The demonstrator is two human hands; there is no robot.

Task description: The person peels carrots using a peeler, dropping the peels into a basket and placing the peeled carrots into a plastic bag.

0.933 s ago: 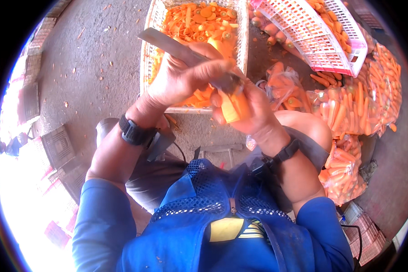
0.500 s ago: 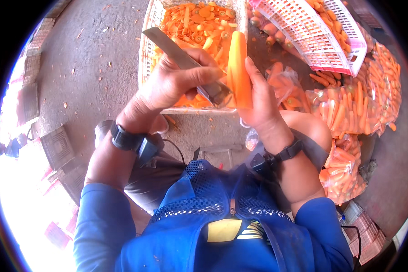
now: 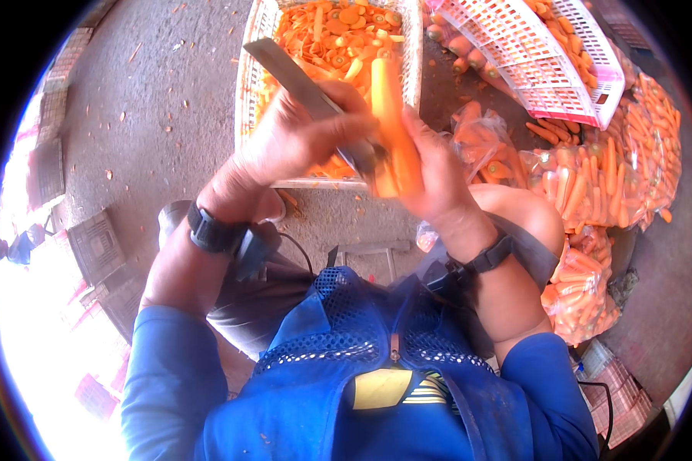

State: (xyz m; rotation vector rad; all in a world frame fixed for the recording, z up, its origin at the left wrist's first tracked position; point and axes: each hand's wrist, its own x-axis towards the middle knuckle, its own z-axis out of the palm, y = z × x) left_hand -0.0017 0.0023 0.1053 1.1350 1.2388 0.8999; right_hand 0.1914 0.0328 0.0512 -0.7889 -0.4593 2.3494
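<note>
My left hand (image 3: 291,140) is closed around a flat, grey metal peeler (image 3: 286,75). Its long end slants up and left out of the fist, and its blurred lower end lies against the carrot's left side. A thick, peeled-looking orange carrot (image 3: 393,127) is gripped along its right side by my right hand (image 3: 440,170), thumb up and the other fingers mostly hidden behind. Both hands are over the near part of a white plastic basket (image 3: 413,69) holding orange peelings and carrot ends (image 3: 334,38).
At the upper right, a tilted white-and-pink crate (image 3: 507,54) holds carrots. Clear bags of carrots (image 3: 584,180) lie on the floor to my right, with another bag (image 3: 580,296) nearer me. A grey crate (image 3: 98,247) stands at left. My bent knees flank the work.
The carrot has shifted left and slightly down, and its lower end now tips to the right. My right hand has moved left with it; the peeler has barely moved.
</note>
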